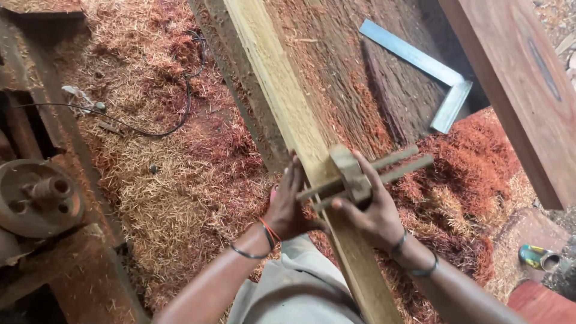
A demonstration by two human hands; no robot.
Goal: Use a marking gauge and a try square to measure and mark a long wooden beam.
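Plank (282,90) of pale wood runs lengthwise away from the person, its near end between both hands, the right hand (372,210) clasping a wooden marking gauge (354,174) set crosswise on it, the left hand (288,207) gripping the plank's left edge alongside.

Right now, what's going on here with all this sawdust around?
A person holds a wooden marking gauge against a long pale plank. The right hand grips the gauge's block, and the left hand steadies the plank and the gauge's stems from the other side. A metal square lies on the workbench further up. Reddish wood shavings cover the floor.
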